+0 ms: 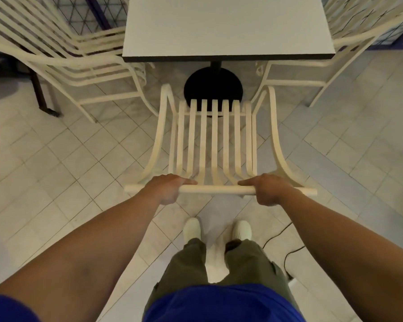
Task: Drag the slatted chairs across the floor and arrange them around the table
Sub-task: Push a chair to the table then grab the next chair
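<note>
Two hands, left hand (165,188) and right hand (268,189), both grip the top rail of one slatted chair (214,135) standing at the one table's (228,26) near edge, with at least one left chair (56,54) and one right chair (349,43) flanking it.

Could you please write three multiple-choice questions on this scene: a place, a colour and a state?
1. Where does the held slatted chair stand? A) before the near edge of the table B) on the tabletop C) behind the person
2. What colour is the table's round base? A) white B) black C) blue
3. The hands? A) hang free B) only left grips C) both grip the top rail

A, it faces the table; B, dark disc on pale tiles; C, left hand and right hand wrap the rail.
</note>
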Demonstrator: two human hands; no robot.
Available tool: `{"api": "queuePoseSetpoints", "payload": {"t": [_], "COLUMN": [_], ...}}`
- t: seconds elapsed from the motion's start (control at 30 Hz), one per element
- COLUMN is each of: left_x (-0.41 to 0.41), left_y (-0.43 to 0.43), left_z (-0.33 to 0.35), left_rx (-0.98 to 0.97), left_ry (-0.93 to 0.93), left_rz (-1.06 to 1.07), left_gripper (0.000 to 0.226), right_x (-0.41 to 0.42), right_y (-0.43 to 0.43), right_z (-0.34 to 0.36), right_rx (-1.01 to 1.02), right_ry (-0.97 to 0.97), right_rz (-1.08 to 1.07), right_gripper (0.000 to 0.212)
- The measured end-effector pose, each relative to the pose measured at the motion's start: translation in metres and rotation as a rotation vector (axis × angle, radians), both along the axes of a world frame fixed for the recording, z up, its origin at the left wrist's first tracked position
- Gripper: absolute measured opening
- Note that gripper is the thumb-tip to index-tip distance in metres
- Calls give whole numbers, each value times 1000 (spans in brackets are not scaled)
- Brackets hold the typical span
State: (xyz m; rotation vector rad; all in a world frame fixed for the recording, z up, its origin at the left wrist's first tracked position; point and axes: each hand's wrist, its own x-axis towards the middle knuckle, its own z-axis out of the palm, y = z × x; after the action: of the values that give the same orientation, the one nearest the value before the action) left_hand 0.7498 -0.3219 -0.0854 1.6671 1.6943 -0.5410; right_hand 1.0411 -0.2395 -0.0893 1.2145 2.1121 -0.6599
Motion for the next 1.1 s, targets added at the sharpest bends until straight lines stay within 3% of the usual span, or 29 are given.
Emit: {"api": "queuePoseSetpoints", "payload": {"t": [0.53,0.67,0.77,0.93,1.1], "left_x": [-16,-18,-17,-17,-12], "left_y": [59,58,55,52,53], "left_z": [-9,-10,-10,-13,-12], "left_rx": [55,73,59,124,194], "left_ry": [17,-28,-29,-69,12], "left_rz": [16,18,29,47,34], "left_gripper": [74,50,55,75,76], "right_x": [-9,-9,-2,2,-2], "right_y": [68,67,64,62,58], "right_z": [-7,-2,-5,-1,-1], "right_rx": [3,13,8,-34,76], "right_ry": [34,59,112,173,154], "right_rz": [72,50,38,-24,-39], "right_gripper": [69,58,48,73,93]}}
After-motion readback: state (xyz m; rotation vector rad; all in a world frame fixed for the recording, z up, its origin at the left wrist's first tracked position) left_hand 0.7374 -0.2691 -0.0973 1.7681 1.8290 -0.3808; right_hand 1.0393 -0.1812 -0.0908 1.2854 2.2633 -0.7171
